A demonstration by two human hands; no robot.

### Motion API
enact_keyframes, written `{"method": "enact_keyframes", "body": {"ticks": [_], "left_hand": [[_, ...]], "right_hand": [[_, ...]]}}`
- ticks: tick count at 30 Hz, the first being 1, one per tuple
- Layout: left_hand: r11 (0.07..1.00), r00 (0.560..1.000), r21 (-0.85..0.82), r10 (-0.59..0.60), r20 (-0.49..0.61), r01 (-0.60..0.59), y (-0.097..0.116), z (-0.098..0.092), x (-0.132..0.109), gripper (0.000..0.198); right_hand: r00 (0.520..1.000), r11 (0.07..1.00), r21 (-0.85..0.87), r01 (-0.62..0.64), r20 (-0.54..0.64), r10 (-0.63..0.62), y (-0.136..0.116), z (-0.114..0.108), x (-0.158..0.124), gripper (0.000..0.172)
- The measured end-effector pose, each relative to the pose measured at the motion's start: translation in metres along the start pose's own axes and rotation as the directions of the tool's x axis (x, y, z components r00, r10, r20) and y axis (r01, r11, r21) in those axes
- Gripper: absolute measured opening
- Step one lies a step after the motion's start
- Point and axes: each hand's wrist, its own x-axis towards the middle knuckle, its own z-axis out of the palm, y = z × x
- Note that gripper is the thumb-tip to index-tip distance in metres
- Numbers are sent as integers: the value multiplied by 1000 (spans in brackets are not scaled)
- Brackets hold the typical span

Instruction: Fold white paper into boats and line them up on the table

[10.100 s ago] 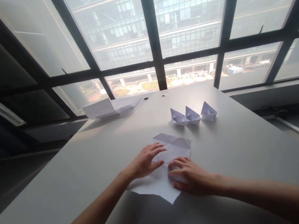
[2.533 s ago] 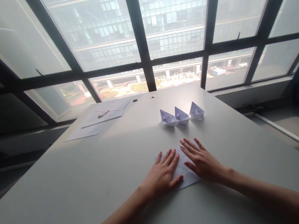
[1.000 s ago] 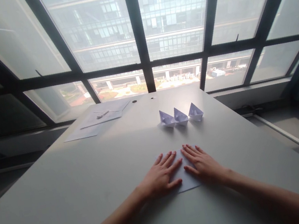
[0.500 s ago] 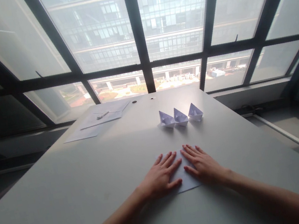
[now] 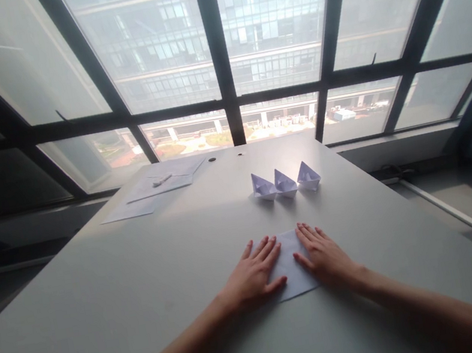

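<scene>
A piece of white paper (image 5: 292, 267) lies flat on the table, its left and right sides partly covered by my hands. My left hand (image 5: 253, 274) rests palm down on its left side, fingers spread and thumb pointing inward. On the right side, my right hand (image 5: 321, 251) presses down flat, its fingers stretched away from me. Bare paper shows between the two hands. Beyond them stand three folded paper boats: a left one (image 5: 263, 189), a middle one (image 5: 285, 185) touching or nearly touching it, and a right one (image 5: 308, 177) slightly apart.
Sheets of paper (image 5: 132, 209) lie at the table's far left, with a small white object (image 5: 162, 180) on top. Two round holes are near the far edge of the white table (image 5: 146, 289). Large windows with dark frames (image 5: 220, 51) rise behind it.
My right hand has slid outward to the right and slightly away from me; my left hand has shifted slightly left. More of the paper shows between them.
</scene>
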Motion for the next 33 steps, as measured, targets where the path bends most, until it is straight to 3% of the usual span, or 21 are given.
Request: {"method": "enact_keyframes", "body": {"ticks": [3,5,8,10,15,21,33], "left_hand": [[1000,1000,8,-20,-19,20,-2,3,1,77],[1000,999,11,-17,-30,17,-2,4,1,78],[1000,999,14,-6,-38,7,-2,4,0,79],[1000,999,16,3,-37,-2,-2,3,0,79],[1000,1000,25,-7,-26,7,-1,1,0,80],[1000,999,13,-11,-32,11,-1,2,0,79],[1000,1000,8,4,-24,-4,-2,1,0,69]], "right_hand": [[999,1000,10,-3,-42,4,0,0,0,69],[993,993,36,110,-47,-108,-1,-5,0,64],[942,937,103,333,-4,-334,-6,-14,-1,62],[913,908,140,395,45,-405,-8,-17,-2,66],[937,940,110,322,101,-333,-8,-14,-2,72],[977,979,59,197,74,-201,-6,-10,0,65],[980,980,74,187,58,-191,-3,-8,1,65]]}}
